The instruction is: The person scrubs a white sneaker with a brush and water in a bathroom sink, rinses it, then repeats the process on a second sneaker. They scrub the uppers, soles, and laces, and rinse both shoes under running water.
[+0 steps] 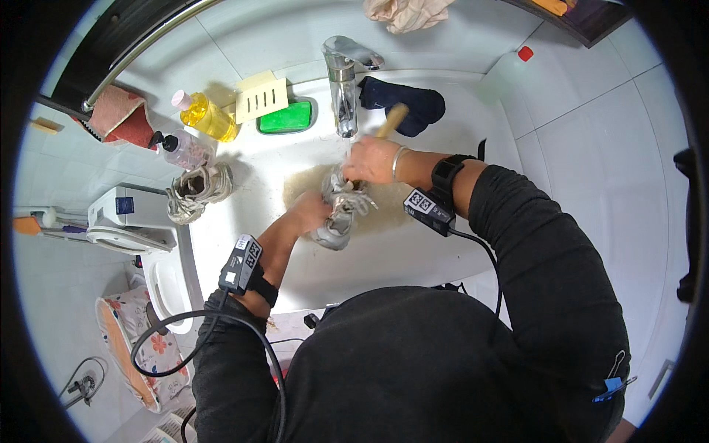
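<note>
A wet, pale lace-up sneaker (340, 213) is held over the murky water (388, 210) in the white washbasin (382, 266). My left hand (310, 212) grips its side. Above the shoe's heel end, my right hand (374, 159) is closed around a brush-like tool whose wooden handle (394, 119) sticks up past the knuckles. The tool's working end is hidden by my fingers and the shoe. A thin stream of water seems to fall from the chrome faucet (344, 99) beside my right hand. The matching sneaker (199, 191) rests on the basin's left rim.
Along the back ledge are a green soap bar (285, 117) in a dish, a cream slotted soap tray (263, 99), a yellow liquid bottle (210, 117) and a clear pump bottle (185, 149). Dark socks (410, 105) lie right of the faucet. A red-capped translucent jug (504, 77) stands at back right.
</note>
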`<state>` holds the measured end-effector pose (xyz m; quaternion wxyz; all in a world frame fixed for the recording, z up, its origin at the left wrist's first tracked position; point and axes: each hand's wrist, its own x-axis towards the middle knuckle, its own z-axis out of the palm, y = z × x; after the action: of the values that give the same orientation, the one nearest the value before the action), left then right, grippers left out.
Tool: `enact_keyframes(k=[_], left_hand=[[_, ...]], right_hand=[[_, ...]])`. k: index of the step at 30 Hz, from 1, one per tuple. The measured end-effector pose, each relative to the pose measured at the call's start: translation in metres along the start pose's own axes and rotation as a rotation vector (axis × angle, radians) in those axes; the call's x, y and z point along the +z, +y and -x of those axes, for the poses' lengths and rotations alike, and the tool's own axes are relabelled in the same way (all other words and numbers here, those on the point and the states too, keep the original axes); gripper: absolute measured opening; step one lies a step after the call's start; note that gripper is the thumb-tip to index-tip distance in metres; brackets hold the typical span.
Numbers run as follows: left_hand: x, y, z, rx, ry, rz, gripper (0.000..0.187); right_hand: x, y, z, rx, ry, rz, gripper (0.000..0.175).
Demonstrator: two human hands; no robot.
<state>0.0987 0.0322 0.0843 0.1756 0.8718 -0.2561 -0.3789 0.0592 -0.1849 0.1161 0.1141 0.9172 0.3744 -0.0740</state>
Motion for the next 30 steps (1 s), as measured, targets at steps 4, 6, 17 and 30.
enact_keyframes(k=[4,6,17,30], left_hand=[[-0.013,0.013,0.006,0.032,0.279,-0.14,0.04],[-0.014,0.015,0.02,-0.043,0.251,-0.339,0.06],[-0.014,-0.052,0.078,-0.195,0.741,0.097,0.036],[-0.005,-0.047,0.091,-0.086,0.165,1.28,0.041]], right_hand=[[0.021,-0.023,-0.003,0.774,-0.237,-0.744,0.031],[0.038,-0.046,-0.005,0.775,-0.208,-1.15,0.046],[0.066,-0.064,0.065,0.725,-0.326,-1.329,0.068],[0.057,-0.047,0.082,0.923,-0.368,-0.673,0.057]])
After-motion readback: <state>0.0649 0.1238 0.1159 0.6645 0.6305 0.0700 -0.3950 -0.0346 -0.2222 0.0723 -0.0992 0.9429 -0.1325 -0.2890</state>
